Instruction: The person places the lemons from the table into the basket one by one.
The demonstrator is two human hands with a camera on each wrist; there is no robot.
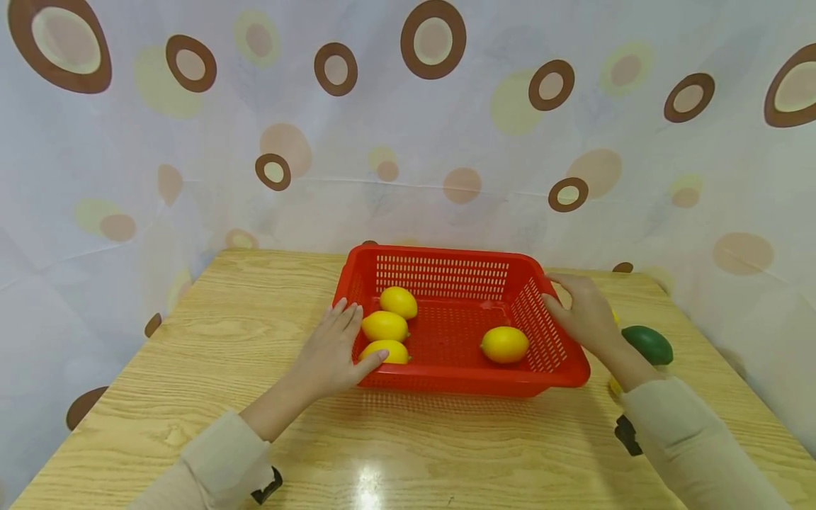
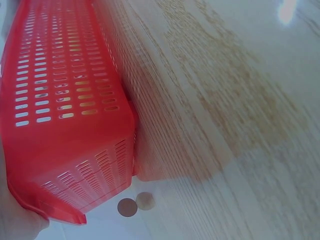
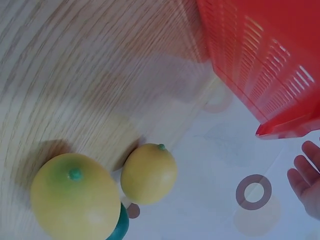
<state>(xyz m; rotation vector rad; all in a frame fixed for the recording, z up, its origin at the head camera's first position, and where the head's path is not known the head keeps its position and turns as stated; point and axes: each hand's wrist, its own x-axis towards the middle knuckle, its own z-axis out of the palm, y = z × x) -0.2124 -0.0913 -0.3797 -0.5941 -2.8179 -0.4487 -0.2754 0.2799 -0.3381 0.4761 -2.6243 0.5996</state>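
Observation:
A red perforated plastic basket (image 1: pixel 459 379) stands in the middle of the table in the head view. Three lemons, among them this yellow lemon (image 1: pixel 385 326), lie along its left side, and another lemon (image 1: pixel 505 345) is at the right. My left hand (image 1: pixel 331 354) lies over the basket's left rim with straight fingers; its thumb extends over the front rim. At the right rim is my right hand (image 1: pixel 583 312), thumb to the inner side. Its loosely bent fingers (image 3: pixel 300 180) show apart from the basket in the right wrist view.
Right of the basket lie a dark green fruit (image 1: pixel 649 345) and yellow fruits, partly hidden by my right arm. The right wrist view shows a large yellow fruit (image 3: pixel 75 200) and a smaller one (image 3: pixel 149 174). A patterned curtain (image 1: pixel 408 142) hangs behind the wooden table (image 1: pixel 268 283).

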